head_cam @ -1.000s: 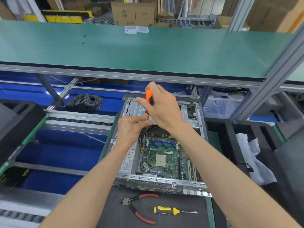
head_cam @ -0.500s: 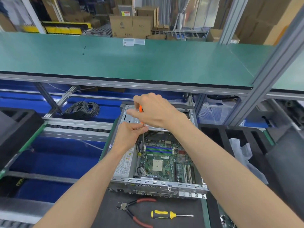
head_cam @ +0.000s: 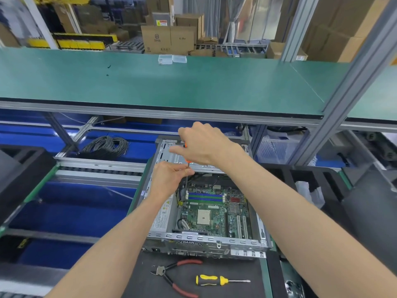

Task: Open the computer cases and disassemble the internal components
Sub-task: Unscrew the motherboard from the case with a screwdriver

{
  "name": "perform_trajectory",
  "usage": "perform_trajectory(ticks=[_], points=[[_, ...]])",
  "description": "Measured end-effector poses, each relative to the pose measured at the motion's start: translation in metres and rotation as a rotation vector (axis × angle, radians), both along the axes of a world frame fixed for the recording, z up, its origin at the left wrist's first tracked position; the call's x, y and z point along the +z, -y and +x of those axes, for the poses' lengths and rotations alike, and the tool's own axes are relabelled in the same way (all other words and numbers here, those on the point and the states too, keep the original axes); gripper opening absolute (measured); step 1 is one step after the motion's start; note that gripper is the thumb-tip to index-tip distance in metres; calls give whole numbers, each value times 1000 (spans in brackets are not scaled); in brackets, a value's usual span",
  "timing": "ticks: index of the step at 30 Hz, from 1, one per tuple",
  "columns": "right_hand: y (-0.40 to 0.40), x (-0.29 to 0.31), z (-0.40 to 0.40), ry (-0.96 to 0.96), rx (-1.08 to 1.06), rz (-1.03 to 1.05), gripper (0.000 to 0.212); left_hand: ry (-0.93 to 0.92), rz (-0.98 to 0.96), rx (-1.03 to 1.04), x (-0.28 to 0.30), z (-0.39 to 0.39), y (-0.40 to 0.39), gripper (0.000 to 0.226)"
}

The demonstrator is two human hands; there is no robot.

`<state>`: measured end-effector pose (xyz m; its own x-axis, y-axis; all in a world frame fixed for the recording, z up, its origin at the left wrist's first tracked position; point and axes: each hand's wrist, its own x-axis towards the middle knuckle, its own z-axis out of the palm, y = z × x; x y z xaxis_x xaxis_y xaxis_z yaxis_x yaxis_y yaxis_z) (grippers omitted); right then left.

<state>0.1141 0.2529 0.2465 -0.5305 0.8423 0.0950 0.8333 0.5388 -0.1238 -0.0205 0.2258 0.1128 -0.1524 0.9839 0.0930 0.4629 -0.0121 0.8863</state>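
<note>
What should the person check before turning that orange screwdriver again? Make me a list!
1. Right hand grips the orange-handled screwdriver: ok.
2. Left hand pinches the metal shaft to steady it: ok.
3. Tip seated in a screw: cannot tell, it is hidden among dark cables.
4. Open grey metal computer case lies flat, green motherboard exposed: ok.
5. Spare tools within view, red-handled cutting pliers and yellow-handled screwdriver on the black mat: ok.
</note>
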Motion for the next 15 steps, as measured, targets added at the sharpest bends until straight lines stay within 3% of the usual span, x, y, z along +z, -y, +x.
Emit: perform_trajectory(ticks=[2,6,10,12,15], points=[[0,0,-3,66,-58,29,36,-19,-2,-1,0,1,-2,15],[-2,3,0,60,115,-46,15,-31,25,-27,-5,-2,0,8],[4,8,7,-67,232,-164,23,-86,15,-38,-10,-5,3,7],[7,5,4,-47,170,-82,16,-101,8,-45,-13,-5,2,8],[7,1,-3,63,12,64,39,-121,-2,-43,-16,-5,0,8]])
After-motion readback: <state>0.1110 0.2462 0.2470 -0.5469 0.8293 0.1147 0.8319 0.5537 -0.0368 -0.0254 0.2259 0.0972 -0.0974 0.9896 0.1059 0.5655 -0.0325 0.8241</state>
